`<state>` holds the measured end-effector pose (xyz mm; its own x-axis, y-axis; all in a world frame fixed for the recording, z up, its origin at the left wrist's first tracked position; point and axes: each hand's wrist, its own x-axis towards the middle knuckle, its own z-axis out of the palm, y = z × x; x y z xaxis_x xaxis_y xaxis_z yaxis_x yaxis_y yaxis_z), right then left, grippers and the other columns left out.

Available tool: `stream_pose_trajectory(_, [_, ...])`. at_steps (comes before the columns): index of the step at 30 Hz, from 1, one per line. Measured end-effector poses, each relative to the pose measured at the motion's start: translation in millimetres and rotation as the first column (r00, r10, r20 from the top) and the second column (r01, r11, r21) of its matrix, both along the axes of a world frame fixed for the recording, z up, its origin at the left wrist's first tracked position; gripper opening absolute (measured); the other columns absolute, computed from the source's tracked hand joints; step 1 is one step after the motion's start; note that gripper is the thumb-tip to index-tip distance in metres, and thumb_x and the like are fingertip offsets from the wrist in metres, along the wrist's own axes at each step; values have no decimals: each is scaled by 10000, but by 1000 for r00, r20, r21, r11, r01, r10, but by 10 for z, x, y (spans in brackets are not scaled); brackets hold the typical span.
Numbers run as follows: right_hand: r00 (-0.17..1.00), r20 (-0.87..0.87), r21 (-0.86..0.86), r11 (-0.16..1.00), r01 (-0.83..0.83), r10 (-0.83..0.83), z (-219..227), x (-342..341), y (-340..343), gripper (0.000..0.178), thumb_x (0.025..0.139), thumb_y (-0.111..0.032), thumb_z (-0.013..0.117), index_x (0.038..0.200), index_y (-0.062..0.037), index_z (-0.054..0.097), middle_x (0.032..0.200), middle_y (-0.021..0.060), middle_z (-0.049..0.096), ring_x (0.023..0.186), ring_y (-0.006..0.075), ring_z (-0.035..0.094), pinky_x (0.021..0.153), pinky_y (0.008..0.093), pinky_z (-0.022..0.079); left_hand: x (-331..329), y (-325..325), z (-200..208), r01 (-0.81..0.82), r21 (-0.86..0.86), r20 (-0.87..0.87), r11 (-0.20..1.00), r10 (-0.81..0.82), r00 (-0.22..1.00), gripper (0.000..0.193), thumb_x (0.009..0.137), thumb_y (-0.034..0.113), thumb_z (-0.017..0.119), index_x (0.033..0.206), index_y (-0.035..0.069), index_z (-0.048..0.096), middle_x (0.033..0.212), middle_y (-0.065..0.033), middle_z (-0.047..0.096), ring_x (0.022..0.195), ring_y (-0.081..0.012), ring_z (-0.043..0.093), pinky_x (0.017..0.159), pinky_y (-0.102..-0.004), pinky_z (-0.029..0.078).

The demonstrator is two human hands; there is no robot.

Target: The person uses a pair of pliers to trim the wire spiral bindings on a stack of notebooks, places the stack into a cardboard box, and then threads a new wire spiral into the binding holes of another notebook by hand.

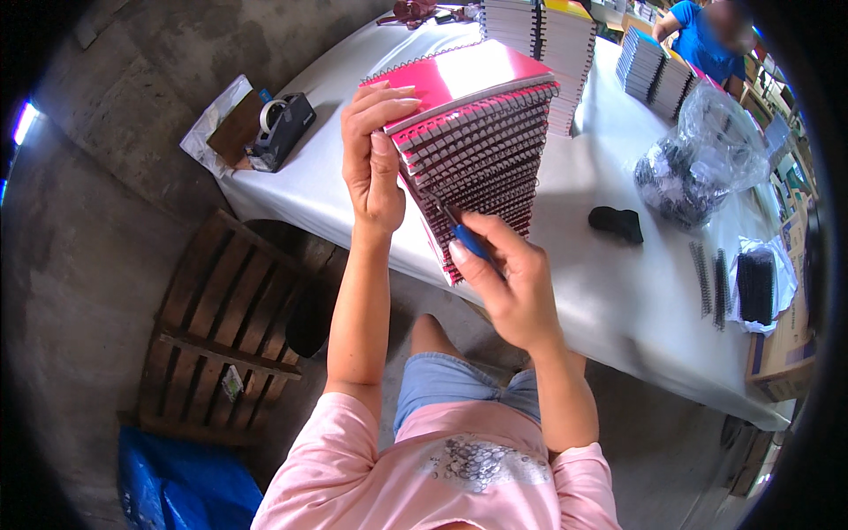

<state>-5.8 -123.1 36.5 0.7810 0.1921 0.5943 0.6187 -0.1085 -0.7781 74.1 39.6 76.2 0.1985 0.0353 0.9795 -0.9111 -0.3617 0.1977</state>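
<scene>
A tall stack of spiral notebooks (473, 159) stands near the table's front edge, its coil-bound side facing me. The top one has a glossy pink cover (450, 79). My left hand (375, 159) grips the stack's upper left corner, fingers over the cover and thumb down the side. In my right hand (512, 274) is a blue-handled tool (473, 243) with a thin dark metal tip. That tip is at the bindings in the lower left part of the stack; its exact shape is too small to make out.
A tape dispenser (281, 132) stands at left beside an open carton flap. More notebook stacks (574, 57) stand behind. To the right are a black object (616, 223), a plastic bag of dark coils (685, 172) and loose black coils (755, 287). A person in blue (698, 35) is at far right.
</scene>
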Motion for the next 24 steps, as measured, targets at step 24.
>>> stream_pose_trajectory(24, [922,-319,206,966,-158,219,30,-76,-6,290,826,-213,625,1084,-85,589,835,96,595,669,241,598,572,284,460,33,-13,-12,32,-9,72,999,-32,997,301,981,244,367,1017,39,584,1063,-111,605,1115,-249,482,1050,-425,273])
